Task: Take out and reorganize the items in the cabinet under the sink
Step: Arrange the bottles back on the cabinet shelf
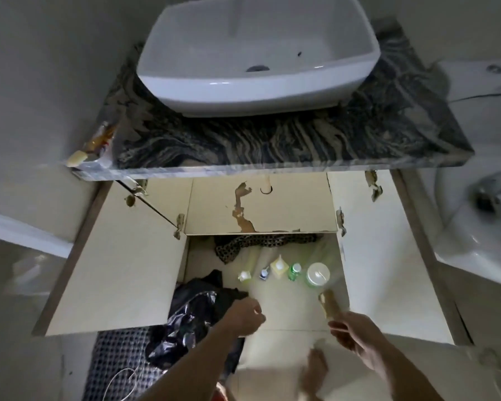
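A bathroom: a white sink sits on a dark marbled table, and the cabinet beneath has both doors swung wide. On its floor a row of bottles stands far of the hands. The left hand curls on a black plastic bag at the near left. The right hand grips an amber bottle.
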The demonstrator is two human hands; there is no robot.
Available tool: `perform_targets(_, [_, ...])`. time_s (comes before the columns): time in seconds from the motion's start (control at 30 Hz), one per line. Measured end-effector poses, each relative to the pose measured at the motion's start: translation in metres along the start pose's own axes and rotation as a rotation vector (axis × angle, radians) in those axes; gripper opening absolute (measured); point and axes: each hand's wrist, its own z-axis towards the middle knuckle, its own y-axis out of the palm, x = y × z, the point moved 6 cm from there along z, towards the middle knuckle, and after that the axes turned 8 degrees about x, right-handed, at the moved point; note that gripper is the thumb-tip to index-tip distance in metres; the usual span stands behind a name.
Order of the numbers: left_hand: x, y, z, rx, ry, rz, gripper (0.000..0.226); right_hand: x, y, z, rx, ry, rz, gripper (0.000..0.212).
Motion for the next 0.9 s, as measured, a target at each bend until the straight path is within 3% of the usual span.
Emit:
perform_targets(0.2, [0.039, 0.072, 0.022, -0.134, 0.004, -0.07, 0.03, 0.013, -0.031, 0.041, 0.058, -0.002, -0.037, 0.011])
perform_targets(0.37, [0.029, 0.131, 0.116, -0.172, 0.018, -0.082, 0.031, 0.035, -0.001, 0.122, 0.048, -0.087, -0.257, 0.007])
perform_targets(0.57, [-0.007, 0.235, 0.288, -0.14, 0.048, -0.168, 0.043, 0.062, 0.038, 0.288, 0.178, -0.267, -0.539, 0.046])
perform_targets(0.73, [-0.014, 0.306, 0.39, -0.192, 0.235, -0.187, 0.076, 0.049, 0.06, 0.407, 0.277, -0.578, -0.609, 0.041])
perform_targets(0.9, [-0.009, 0.334, 0.438, -0.103, 0.412, -0.201, 0.09, 0.067, 0.057, 0.48, 0.222, -0.646, -0.498, 0.093])
